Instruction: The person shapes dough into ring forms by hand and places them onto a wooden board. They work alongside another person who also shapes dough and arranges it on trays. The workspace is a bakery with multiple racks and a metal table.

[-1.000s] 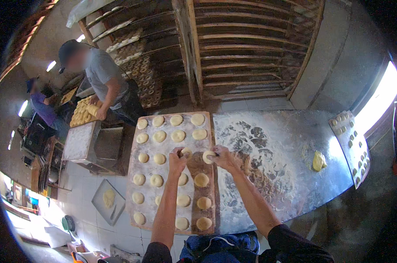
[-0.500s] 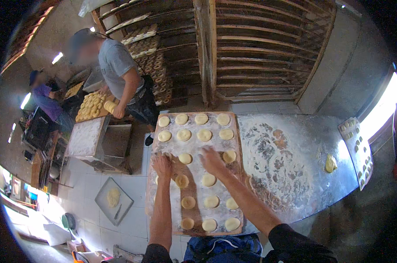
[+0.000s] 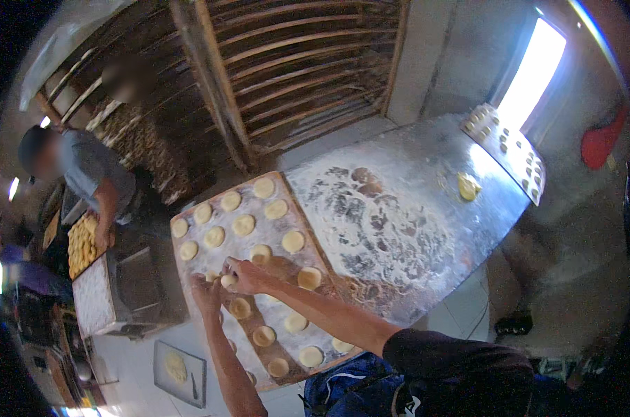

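Rows of pale, round dough discs (image 3: 243, 224) lie on a floured board (image 3: 190, 201) in front of me; some have a hollow pressed into them. Over the board's left part my two hands are close together. My right hand (image 3: 251, 276) is closed, its thumb and fingers pinched around a small dough piece. Beside it, my left hand (image 3: 207, 295) has its fingers curled in at another bit of dough, partly hidden by the fingers. Both forearms cover some discs, and the right arm's shadow falls over others.
A flour-dusted metal table (image 3: 426, 201) adjoins the board on the right, bearing a yellowish dough lump (image 3: 469, 186) and a tray of small pieces (image 3: 503, 149). At the left a person (image 3: 96, 167) handles dough rolls (image 3: 83, 243). A grey tray (image 3: 179, 372) lies lower left; wooden racks (image 3: 301, 76) stand behind.
My view has turned, so the board now appears tilted and further left. My right hand has come leftward to meet my left hand; they were apart before.
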A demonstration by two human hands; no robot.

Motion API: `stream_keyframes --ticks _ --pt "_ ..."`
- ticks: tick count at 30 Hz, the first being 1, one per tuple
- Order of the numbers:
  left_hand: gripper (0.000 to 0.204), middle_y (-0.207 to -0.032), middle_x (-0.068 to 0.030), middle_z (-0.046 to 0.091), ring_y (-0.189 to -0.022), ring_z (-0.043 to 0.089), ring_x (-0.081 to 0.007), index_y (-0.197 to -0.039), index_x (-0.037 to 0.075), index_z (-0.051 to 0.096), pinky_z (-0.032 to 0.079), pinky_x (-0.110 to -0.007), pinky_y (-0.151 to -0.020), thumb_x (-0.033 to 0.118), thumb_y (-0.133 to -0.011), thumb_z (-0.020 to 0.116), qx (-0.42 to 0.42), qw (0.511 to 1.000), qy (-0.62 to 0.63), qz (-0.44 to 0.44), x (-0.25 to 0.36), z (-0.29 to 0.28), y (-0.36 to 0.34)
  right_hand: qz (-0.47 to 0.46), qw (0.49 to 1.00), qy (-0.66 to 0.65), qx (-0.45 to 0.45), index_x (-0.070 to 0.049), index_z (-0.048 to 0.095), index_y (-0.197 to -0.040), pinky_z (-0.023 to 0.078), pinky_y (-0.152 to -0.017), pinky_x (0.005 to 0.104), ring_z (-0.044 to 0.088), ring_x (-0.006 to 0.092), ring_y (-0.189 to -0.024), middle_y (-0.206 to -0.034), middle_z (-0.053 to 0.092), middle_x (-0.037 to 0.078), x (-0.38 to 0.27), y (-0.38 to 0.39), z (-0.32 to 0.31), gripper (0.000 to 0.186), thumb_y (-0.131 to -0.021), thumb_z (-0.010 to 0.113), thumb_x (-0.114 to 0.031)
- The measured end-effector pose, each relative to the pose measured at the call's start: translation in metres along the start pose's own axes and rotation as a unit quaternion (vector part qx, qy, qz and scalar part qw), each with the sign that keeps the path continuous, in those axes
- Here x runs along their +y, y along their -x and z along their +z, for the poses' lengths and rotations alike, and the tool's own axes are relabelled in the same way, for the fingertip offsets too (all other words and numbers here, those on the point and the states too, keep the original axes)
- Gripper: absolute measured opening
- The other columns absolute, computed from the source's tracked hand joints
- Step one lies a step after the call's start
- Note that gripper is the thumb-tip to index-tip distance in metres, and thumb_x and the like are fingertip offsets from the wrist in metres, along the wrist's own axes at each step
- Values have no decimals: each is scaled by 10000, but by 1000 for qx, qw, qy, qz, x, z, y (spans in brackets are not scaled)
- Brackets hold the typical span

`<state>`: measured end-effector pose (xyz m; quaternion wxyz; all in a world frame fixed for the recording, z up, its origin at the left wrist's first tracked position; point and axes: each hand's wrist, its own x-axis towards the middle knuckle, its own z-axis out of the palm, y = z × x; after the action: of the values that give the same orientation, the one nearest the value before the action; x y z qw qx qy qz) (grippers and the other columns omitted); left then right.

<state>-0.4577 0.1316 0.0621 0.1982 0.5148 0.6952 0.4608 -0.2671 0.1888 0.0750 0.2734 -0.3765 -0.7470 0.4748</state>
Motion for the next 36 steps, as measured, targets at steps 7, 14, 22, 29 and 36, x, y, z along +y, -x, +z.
stream_keyframes --ticks 7,14,22,29,36 --pt "349 -873 -122 733 -795 680 -196 -1064 -28 711 539 -364 -732 159 -798 837 -190 980 55 33 130 120 39 116 957 84 253 -39 726 -1104 556 -827 374 699 219 -930 -1017 733 130 86 175 -200 399 -783 850 -240" --pt "499 -935 -158 731 -823 698 -275 -1192 -19 641 544 -391 -777 239 -803 817 -276 958 53 59 193 314 100 212 880 260 336 -14 685 -1198 506 -928 482 638 386 -1078 -1117 698 196 160 277 -310 450 -810 797 -211" --pt "277 -1049 -161 665 -1008 604 -371 -1075 63 648 464 -496 -908 197 -853 743 -104 962 -173 186 187 329 123 89 932 274 221 -17 526 -1415 331 -1169 481 435 415 -1364 -1433 529 199 191 307 -332 734 -789 825 -255" --pt "329 -1196 -169 622 -1160 556 -376 -1222 66 599 415 -530 -982 226 -941 661 -90 971 -160 154 224 339 108 78 925 288 235 -128 383 -1553 190 -1221 575 268 400 -1494 -1561 409 179 172 278 -358 743 -924 684 -385" --pt "600 -1602 -224 337 -1501 275 -398 -1563 98 369 134 -616 -1210 331 -1029 511 -136 902 -371 173 225 416 110 78 862 444 231 -142 335 -1581 108 -1221 643 182 449 -1518 -1625 310 179 182 218 -339 685 -1008 487 -487"
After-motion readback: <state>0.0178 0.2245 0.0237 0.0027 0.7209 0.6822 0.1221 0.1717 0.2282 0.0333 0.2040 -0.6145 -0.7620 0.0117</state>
